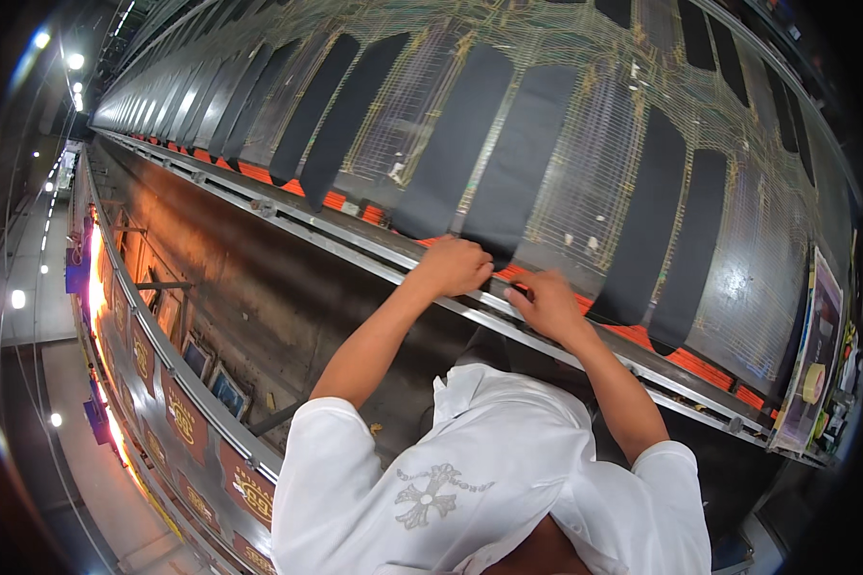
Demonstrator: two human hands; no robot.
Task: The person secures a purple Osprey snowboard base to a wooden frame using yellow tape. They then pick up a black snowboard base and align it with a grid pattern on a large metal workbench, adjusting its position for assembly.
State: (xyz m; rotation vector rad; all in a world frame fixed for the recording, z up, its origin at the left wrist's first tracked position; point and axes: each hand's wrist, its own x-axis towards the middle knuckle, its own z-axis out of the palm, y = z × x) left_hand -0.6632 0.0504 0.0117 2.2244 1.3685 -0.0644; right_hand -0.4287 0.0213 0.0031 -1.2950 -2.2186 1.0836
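Dark, flat panels that look like cut fabric lie in a row on a long sloping table. My left hand (454, 266) is curled at the table's near edge, its fingertips closed on the lower end of a black fabric panel (523, 158). Just to the right, my right hand (545, 302) is bent with thumb and fingers drawn together beside the same lower end. What lies between those right fingers is too small and partly hidden to tell. Another black panel (460, 134) lies left of this one, its lower end above my left wrist.
A metal rail (355, 247) runs along the table's near edge, with an orange-red strip (705, 367) above it. More black panels (647, 216) lie to the right. Behind on the left, another long table (187, 417) bears printed brown pieces near glowing orange heaters (97, 273). Tape (814, 382) sits at far right.
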